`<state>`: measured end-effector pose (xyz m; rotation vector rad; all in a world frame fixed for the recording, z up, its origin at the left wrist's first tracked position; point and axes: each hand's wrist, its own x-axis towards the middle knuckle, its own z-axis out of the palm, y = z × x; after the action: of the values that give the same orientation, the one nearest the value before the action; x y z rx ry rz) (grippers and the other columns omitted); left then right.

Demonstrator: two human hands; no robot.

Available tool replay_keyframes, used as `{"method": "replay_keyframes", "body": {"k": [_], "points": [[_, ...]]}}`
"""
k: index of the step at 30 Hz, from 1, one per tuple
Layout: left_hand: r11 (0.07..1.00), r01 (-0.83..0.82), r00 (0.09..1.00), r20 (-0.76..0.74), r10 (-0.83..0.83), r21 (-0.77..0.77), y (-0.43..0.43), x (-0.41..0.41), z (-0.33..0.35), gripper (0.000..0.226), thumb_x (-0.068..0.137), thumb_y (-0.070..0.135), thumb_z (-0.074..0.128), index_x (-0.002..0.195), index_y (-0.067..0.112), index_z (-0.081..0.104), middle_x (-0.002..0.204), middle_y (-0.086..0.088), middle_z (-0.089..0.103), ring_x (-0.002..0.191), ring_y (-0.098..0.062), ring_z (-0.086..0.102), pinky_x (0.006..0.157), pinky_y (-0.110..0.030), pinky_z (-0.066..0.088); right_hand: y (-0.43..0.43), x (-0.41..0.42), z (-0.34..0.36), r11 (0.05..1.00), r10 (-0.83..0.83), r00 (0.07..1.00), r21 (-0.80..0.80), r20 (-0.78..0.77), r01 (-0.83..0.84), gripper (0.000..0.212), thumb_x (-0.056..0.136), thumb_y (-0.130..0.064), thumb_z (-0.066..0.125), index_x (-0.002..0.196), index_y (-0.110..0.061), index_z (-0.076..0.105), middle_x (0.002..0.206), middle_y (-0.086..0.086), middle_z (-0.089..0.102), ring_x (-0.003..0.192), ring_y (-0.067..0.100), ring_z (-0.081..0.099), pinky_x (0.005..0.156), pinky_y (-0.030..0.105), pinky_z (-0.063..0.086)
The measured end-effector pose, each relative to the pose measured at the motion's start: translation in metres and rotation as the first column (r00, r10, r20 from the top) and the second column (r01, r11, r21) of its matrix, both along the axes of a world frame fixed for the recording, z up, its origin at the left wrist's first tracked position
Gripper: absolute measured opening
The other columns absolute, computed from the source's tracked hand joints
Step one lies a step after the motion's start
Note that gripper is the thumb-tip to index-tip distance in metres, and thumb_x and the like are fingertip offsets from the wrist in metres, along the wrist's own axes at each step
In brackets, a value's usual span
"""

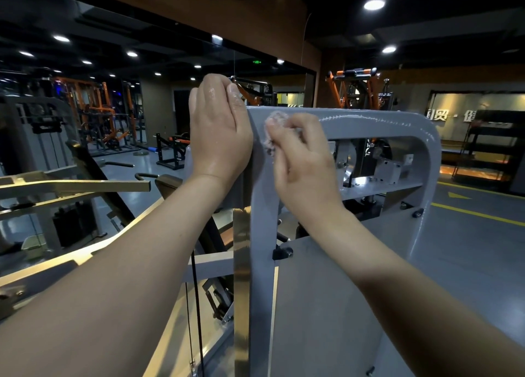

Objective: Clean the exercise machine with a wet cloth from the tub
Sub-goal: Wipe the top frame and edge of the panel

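Seemingly bracing, left hand (220, 129) fingers curl over the machine frame (369, 124) corner; right hand (302, 161) fingers pinch the cloth (277, 119) against it

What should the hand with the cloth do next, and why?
Probably slide the cloth down the upright post. The right hand presses it at the top corner, the top bar glistens wet, the post below looks dull, and the left hand holds the post's edge.
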<state>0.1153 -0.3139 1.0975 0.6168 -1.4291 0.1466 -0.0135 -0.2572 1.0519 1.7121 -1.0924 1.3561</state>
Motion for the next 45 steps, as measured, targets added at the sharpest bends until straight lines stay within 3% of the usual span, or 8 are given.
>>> {"method": "replay_keyframes", "body": {"k": [4, 8, 13, 19, 24, 31, 37, 45], "points": [[1.0, 0.005, 1.0, -0.001, -0.005, 0.014, 0.0, 0.0, -0.001, 0.021, 0.108, 0.019, 0.036, 0.099, 0.008, 0.051, 0.091, 0.003, 0.045, 0.09, -0.015, 0.043, 0.074, -0.018, 0.032, 0.0, -0.017, 0.0, 0.999, -0.036, 0.984, 0.005, -0.173, 0.038, 0.038, 0.091, 0.006, 0.062, 0.127, -0.004, 0.068, 0.126, 0.021, 0.059, 0.11, 0.035, 0.057, 0.093, 0.041, 0.053], [1.0, -0.012, 1.0, 0.004, 0.012, 0.017, 0.001, 0.001, -0.001, 0.024, 0.108, 0.02, 0.035, 0.1, 0.006, 0.051, 0.093, 0.001, 0.046, 0.09, -0.014, 0.041, 0.076, -0.011, 0.032, 0.005, -0.026, -0.002, 0.995, -0.097, 0.995, -0.013, 0.004, 0.097, 0.033, 0.091, 0.005, 0.06, 0.122, -0.003, 0.069, 0.123, 0.019, 0.059, 0.108, 0.033, 0.057, 0.089, 0.042, 0.053], [1.0, -0.006, 1.0, -0.008, 0.006, 0.005, 0.0, -0.001, -0.003, 0.025, 0.108, 0.02, 0.034, 0.1, 0.005, 0.052, 0.092, 0.001, 0.045, 0.09, -0.015, 0.041, 0.076, -0.014, 0.033, 0.005, -0.01, -0.01, 0.999, -0.041, 0.988, 0.013, -0.15, 0.043, 0.029, 0.095, -0.002, 0.063, 0.124, -0.003, 0.07, 0.126, 0.019, 0.06, 0.108, 0.032, 0.057, 0.095, 0.037, 0.05], [1.0, -0.025, 1.0, 0.004, 0.025, -0.007, 0.001, 0.0, -0.003, 0.02, 0.109, 0.019, 0.035, 0.098, 0.01, 0.049, 0.092, 0.0, 0.046, 0.09, -0.013, 0.041, 0.076, -0.014, 0.031, 0.002, -0.018, -0.017, 0.998, -0.048, 0.999, -0.037, -0.007, 0.047, 0.027, 0.096, 0.0, 0.061, 0.122, -0.002, 0.069, 0.122, 0.018, 0.059, 0.108, 0.033, 0.059, 0.093, 0.044, 0.052], [1.0, -0.011, 1.0, -0.005, 0.011, -0.007, -0.001, 0.0, -0.003, 0.023, 0.108, 0.019, 0.036, 0.1, 0.005, 0.052, 0.092, 0.001, 0.046, 0.09, -0.014, 0.042, 0.076, -0.015, 0.032, 0.002, -0.02, -0.012, 0.999, -0.048, 0.976, -0.015, -0.214, 0.046, 0.037, 0.092, 0.006, 0.064, 0.128, -0.002, 0.069, 0.127, 0.019, 0.061, 0.107, 0.033, 0.056, 0.093, 0.039, 0.052], [1.0, -0.013, 1.0, 0.012, 0.013, -0.004, 0.0, 0.0, -0.002, 0.022, 0.108, 0.019, 0.035, 0.1, 0.007, 0.051, 0.093, 0.0, 0.046, 0.091, -0.015, 0.042, 0.074, -0.018, 0.031, 0.025, -0.019, 0.001, 0.994, 0.108, 0.994, 0.024, 0.003, -0.108, 0.022, 0.097, 0.001, 0.061, 0.117, -0.003, 0.068, 0.114, 0.011, 0.061, 0.105, 0.017, 0.059, 0.092, 0.021, 0.049], [1.0, -0.021, 1.0, 0.017, 0.021, -0.005, 0.001, 0.001, -0.002, 0.021, 0.108, 0.018, 0.035, 0.1, 0.006, 0.051, 0.093, -0.001, 0.047, 0.09, -0.016, 0.042, 0.077, -0.021, 0.031, 0.03, -0.005, 0.0, 0.877, 0.23, 0.82, 0.254, 0.525, -0.409, 0.006, 0.1, -0.019, 0.062, 0.104, -0.023, 0.062, 0.1, -0.006, 0.063, 0.087, 0.005, 0.063, 0.077, 0.024, 0.053], [1.0, -0.027, 0.999, 0.019, 0.027, -0.005, 0.003, 0.0, -0.002, 0.021, 0.107, 0.017, 0.035, 0.098, 0.006, 0.051, 0.092, 0.0, 0.045, 0.089, -0.015, 0.04, 0.076, -0.014, 0.031, 0.022, 0.006, -0.01, 0.993, 0.094, 0.947, 0.044, 0.307, -0.113, 0.017, 0.099, -0.011, 0.061, 0.113, -0.011, 0.07, 0.106, 0.007, 0.052, 0.089, 0.005, 0.051, 0.079, 0.007, 0.041]]}}
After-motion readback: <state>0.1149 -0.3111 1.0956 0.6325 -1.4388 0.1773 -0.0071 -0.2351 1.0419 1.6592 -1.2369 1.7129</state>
